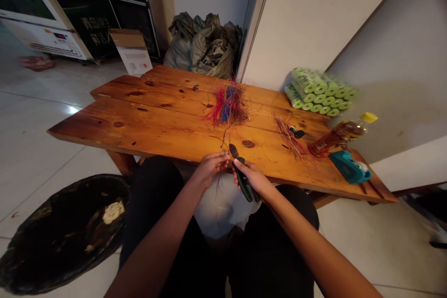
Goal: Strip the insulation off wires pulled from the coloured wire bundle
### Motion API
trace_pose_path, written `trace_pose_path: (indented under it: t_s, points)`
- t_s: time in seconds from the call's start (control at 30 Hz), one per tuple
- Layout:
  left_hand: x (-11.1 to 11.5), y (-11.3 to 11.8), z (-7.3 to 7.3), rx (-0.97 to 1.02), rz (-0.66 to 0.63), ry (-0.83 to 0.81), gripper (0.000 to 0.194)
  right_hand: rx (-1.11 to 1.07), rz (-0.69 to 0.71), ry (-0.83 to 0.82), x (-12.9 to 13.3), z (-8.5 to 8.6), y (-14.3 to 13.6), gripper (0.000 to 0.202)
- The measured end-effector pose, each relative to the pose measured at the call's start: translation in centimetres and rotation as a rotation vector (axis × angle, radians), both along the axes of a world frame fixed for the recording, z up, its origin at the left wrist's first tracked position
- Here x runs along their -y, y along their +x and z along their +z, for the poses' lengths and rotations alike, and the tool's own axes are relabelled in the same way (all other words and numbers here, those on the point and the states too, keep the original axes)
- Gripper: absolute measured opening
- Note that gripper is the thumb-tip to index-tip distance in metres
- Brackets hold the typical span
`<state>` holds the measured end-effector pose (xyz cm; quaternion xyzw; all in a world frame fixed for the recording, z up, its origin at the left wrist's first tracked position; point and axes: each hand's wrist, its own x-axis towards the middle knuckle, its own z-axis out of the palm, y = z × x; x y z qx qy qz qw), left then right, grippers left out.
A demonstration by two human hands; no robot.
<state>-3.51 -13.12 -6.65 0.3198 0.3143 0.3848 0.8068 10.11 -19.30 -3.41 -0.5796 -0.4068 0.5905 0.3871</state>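
Note:
My right hand (254, 178) grips a pair of dark green-handled pliers (240, 174), jaws pointing up toward the near edge of the wooden table (157, 121). My left hand (212, 164) pinches thin strands of wire (223, 142) right beside the plier jaws; a few reddish strands hang below the fingers. Farther back on the table lies a tangled bundle of red and blue wires (227, 104). A smaller bunch of reddish wire pieces (291, 137) lies to the right.
Green rolls (319, 93) are stacked at the table's far right, with a yellow-capped bottle (340, 135), a teal tool (349, 166) and keys (296, 132) nearby. A black bag-lined bin (66, 228) sits on the floor at left. Sacks (204, 46) and a cardboard box (131, 49) stand behind.

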Motion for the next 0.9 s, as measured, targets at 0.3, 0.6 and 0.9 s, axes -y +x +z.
trace_pose_path:
  t_s: [0.3,0.6,0.9]
  points:
    - [0.4,0.1,0.3,0.060,0.015,-0.083,0.006,0.220,-0.034,0.096,0.2,-0.5,-0.8,0.037]
    - [0.8,-0.3,1.1,0.146,0.023,-0.185,0.006,0.683,-0.099,0.197,-1.4,-0.7,2.2,0.041]
    - [1.1,-0.1,1.3,0.130,0.060,-0.135,0.009,1.570,0.035,0.327,-4.5,-1.0,5.4,0.047]
